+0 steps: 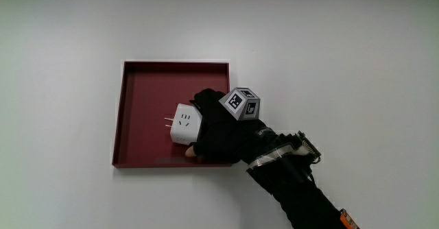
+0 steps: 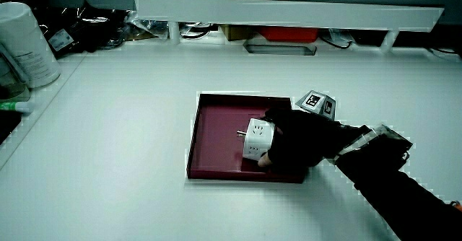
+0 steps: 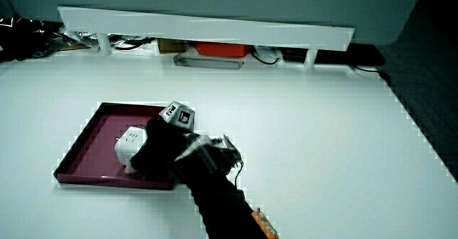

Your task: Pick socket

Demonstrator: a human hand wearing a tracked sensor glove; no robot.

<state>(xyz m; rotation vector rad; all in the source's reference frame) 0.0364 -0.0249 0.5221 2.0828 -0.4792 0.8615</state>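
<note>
A white cube-shaped socket (image 1: 184, 124) with metal plug prongs sits inside a dark red tray (image 1: 147, 92), in the part of the tray nearer to the person. The gloved hand (image 1: 218, 129) is wrapped around the socket, fingers curled on its sides, with the patterned cube (image 1: 241, 103) on its back. In both side views the socket (image 2: 257, 139) (image 3: 130, 144) shows held in the hand (image 2: 297, 143) (image 3: 159, 153), over the tray floor. Whether it still touches the floor I cannot tell.
The tray (image 2: 216, 136) (image 3: 89, 139) lies on a white table. A low white partition (image 2: 289, 14) stands at the table's edge farthest from the person, with cables and a red item under it. A white container (image 2: 25, 42) stands near a table corner.
</note>
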